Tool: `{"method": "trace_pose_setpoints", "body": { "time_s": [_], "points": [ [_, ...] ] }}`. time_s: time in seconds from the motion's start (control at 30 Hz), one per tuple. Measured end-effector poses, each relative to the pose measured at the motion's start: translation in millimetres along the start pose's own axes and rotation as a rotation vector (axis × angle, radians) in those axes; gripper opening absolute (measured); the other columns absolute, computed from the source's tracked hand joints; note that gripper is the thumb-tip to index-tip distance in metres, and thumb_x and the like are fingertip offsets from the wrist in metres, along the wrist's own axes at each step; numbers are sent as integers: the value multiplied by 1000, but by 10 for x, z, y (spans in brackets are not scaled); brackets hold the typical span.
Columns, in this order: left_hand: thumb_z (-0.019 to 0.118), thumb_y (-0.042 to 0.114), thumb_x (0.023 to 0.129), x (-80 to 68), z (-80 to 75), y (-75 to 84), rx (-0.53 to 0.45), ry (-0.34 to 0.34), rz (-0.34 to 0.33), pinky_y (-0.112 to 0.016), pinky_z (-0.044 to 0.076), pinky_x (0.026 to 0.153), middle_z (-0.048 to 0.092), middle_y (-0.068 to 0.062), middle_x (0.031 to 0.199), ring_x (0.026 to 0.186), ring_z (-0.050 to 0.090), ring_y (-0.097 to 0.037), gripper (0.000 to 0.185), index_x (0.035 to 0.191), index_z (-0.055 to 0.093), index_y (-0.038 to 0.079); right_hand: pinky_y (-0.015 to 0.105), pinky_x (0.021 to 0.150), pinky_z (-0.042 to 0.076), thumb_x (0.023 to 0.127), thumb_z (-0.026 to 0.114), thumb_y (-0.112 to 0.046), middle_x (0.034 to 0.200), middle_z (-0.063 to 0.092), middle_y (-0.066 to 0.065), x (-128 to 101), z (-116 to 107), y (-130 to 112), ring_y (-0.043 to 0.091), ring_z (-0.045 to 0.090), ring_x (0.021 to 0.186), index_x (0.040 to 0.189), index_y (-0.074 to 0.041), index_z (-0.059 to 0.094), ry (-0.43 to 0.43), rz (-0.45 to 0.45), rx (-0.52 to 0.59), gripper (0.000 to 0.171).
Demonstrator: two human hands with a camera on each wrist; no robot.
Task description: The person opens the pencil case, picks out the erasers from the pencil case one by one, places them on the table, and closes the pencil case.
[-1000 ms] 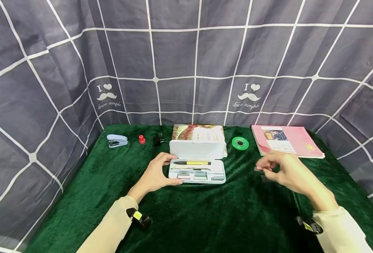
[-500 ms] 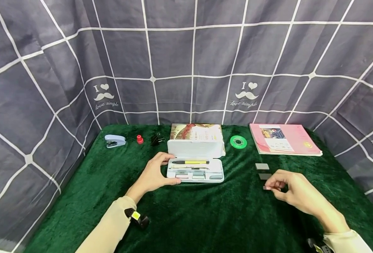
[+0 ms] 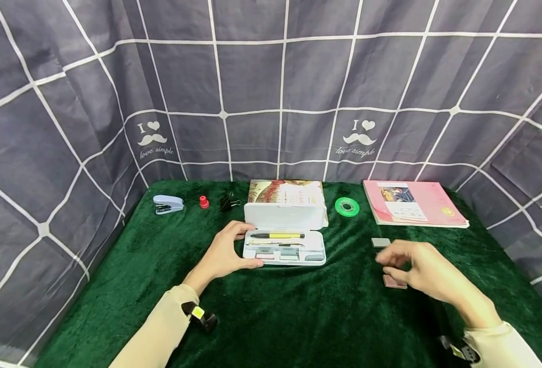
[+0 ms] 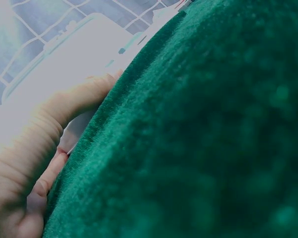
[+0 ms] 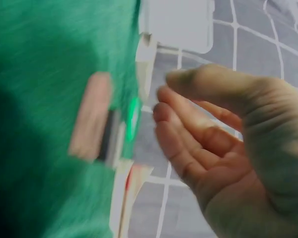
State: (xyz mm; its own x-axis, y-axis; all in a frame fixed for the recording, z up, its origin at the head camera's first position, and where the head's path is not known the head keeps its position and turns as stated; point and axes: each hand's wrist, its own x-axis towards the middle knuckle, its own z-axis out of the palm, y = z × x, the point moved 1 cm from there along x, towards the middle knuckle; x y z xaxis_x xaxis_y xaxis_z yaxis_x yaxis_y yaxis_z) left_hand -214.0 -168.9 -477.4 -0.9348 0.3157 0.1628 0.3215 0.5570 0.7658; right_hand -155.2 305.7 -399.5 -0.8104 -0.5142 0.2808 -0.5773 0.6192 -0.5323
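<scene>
Green velvet tabletop (image 3: 298, 317): left hand (image 3: 222, 253) clasps the open white pencil case (image 3: 284, 232) at twelve o'clock; right hand (image 3: 420, 268), fingers loose and empty, hovers over a small pinkish-brown eraser (image 3: 394, 281) lying flat at two o'clock.

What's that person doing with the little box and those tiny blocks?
A person sits at a green cloth. The left hand grips the side of an open white pencil case with a pen inside. The right hand hovers, holding nothing, over small flat blocks: a pinkish block by its fingers and a grey block farther back. A stapler, tape roll and pink book lie behind.
</scene>
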Motion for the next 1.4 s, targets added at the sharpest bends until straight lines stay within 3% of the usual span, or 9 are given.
{"method": "trace_pose_setpoints", "body": {
  "time_s": [0.17, 0.3, 0.43, 0.67, 0.87, 1.03, 1.17, 1.4],
  "points": [
    [106, 40, 76, -9, -10, -3, 3, -6, -6, -53, 56, 117, 59, -1, 150, 135, 67, -32, 87, 149, 65, 18, 28, 79, 66, 89, 92, 1, 108, 81, -12, 416, 100, -192, 8, 77, 90, 117, -21, 82, 67, -61, -17, 37],
    [106, 40, 77, -8, -11, 0, 1, -7, -6, -54, 55, 117, 59, -1, 150, 135, 67, -32, 86, 149, 65, 18, 38, 83, 68, 91, 91, 1, 112, 82, -6, 716, 270, -311, 14, 78, 93, 120, -18, 82, 27, -83, 36, 36],
    [106, 40, 76, 2, -8, -6, 4, -10, -5, -53, 55, 118, 59, -1, 149, 135, 67, -32, 86, 149, 65, 18, 41, 83, 68, 92, 89, 2, 107, 82, 2, 922, 473, -389, 13, 76, 92, 116, -13, 82, -45, -87, 90, 28],
    [106, 41, 77, 16, 13, -21, 4, -11, -6, -51, 55, 118, 58, 1, 149, 136, 66, -31, 86, 149, 65, 19, 32, 79, 66, 96, 83, 6, 103, 80, 0, 1080, 775, -414, 7, 73, 90, 109, -10, 85, -232, -158, 54, 20],
    [106, 40, 77, 11, 12, -18, 1, -11, -19, -51, 54, 119, 58, 1, 150, 136, 66, -30, 85, 148, 65, 21, 30, 76, 64, 95, 82, 7, 102, 79, -1, 1078, 850, -410, 6, 70, 88, 105, -12, 87, -236, -175, 28, 22],
    [106, 40, 77, 7, 13, -11, 0, -5, -5, -50, 55, 118, 59, 1, 149, 135, 66, -30, 85, 149, 65, 20, 32, 77, 66, 95, 83, 7, 99, 76, -3, 1068, 775, -439, 2, 69, 87, 107, -13, 86, -196, -180, 43, 23],
    [107, 40, 76, 9, 17, -16, 2, -3, 1, -50, 55, 118, 59, 1, 148, 135, 67, -29, 86, 148, 65, 20, 35, 75, 65, 93, 84, 7, 97, 75, -7, 1001, 564, -484, 2, 68, 86, 107, -15, 85, -98, -223, 15, 27],
    [107, 40, 76, 2, 3, -11, 6, 3, 7, -51, 56, 117, 59, 0, 148, 134, 67, -30, 86, 148, 66, 18, 17, 76, 56, 87, 88, 8, 100, 75, -17, 623, 45, -466, -1, 66, 86, 106, -23, 85, 56, -240, -104, 37]
  ]
}}
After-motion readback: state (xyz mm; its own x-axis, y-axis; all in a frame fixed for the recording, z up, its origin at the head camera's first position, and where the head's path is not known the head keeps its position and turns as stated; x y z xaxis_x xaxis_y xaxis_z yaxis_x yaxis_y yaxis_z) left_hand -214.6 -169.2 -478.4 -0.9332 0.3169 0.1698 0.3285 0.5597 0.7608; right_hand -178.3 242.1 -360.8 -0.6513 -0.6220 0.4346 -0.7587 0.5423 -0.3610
